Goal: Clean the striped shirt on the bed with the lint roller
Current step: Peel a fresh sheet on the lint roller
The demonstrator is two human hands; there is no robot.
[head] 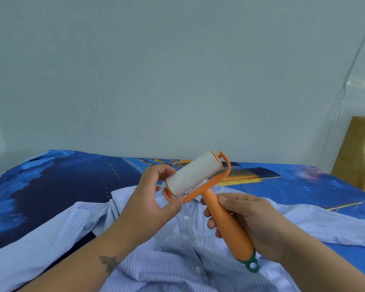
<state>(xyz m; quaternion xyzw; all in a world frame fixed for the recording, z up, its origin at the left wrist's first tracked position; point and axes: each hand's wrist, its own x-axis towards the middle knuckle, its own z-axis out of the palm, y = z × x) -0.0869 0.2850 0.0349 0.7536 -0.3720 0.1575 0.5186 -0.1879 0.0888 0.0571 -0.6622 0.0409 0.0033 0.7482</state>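
Observation:
A light blue striped shirt (173, 253) lies spread flat on the bed, buttons up, collar toward the wall. Above it I hold an orange lint roller (230, 226) with a white paper roll (193, 175) and a green loop at the handle's end. My right hand (251, 224) is wrapped around the orange handle. My left hand (154, 197) pinches the near end of the roll and its orange frame between thumb and fingers. The roller is in the air, clear of the shirt.
The bed carries a dark blue sheet (61, 178) printed with a ship. A plain pale wall (177, 70) rises behind it. A wooden piece of furniture (358, 152) stands at the right edge, and a thin cable (343, 87) runs down the wall there.

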